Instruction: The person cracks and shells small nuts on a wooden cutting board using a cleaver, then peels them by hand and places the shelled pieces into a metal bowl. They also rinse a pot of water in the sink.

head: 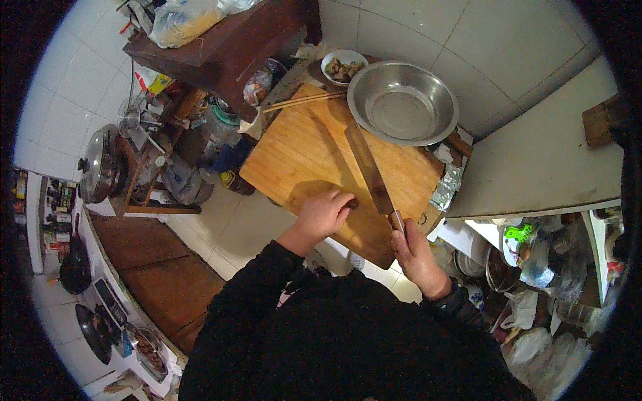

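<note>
My right hand [415, 255] grips the wooden handle of a long kitchen knife [369, 173], whose blade points away from me over the wooden cutting board [286, 150]. Over the board's near edge is my left hand [323, 213], its fingers curled around a small dark brown object [353, 204], too small to name. A large steel basin [401, 103] rests at the board's far right corner. Beside it stands a white bowl [344, 67] of brown food pieces. A pair of wooden chopsticks [303, 101] lies across the far left part of the board.
A dark wooden table [220, 45] with a plastic bag [185, 22] stands at the far left. Crumpled foil [448, 188] lies by the board's right edge. A lidded pan [98, 165] is on a rack at left. Shelves with pots and plastic bags [536, 265] are at right.
</note>
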`<state>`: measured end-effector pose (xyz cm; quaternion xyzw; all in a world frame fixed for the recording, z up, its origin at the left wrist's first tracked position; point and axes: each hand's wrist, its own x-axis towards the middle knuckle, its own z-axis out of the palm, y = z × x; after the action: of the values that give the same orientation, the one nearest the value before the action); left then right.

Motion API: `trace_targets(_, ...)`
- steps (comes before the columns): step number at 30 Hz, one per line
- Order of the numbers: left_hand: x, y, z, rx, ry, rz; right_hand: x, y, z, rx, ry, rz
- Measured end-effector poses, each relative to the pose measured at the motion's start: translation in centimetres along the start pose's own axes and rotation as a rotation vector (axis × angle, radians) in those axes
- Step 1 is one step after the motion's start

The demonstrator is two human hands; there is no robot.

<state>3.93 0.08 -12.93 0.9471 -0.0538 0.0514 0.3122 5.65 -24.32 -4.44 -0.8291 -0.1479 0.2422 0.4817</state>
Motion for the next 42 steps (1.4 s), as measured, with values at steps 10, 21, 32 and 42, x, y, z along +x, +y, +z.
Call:
trace_targets(10, -0.5, 0.8, -0.1, -0.046, 0.018, -0.131, -0.2, -0.6, 1.7, -0.041, -0.041, -0.044)
trace_targets(21, -2.6, 0.8, -1.4, 0.001, 0.106, -0.115, 1.1, -1.2, 3.4, -0.194, -0.067, -0.044)
trace_targets(32, -1.9, 0.2, -0.8, -0.017, 0.059, -0.126, 0.9, -1.3, 2.8, -0.156, -0.017, -0.075)
trace_targets(42, -0.6, 0.9, -0.3, -0.004, 0.111, -0.052, 1.5, -0.5, 2.9, -0.170, -0.051, -0.033)
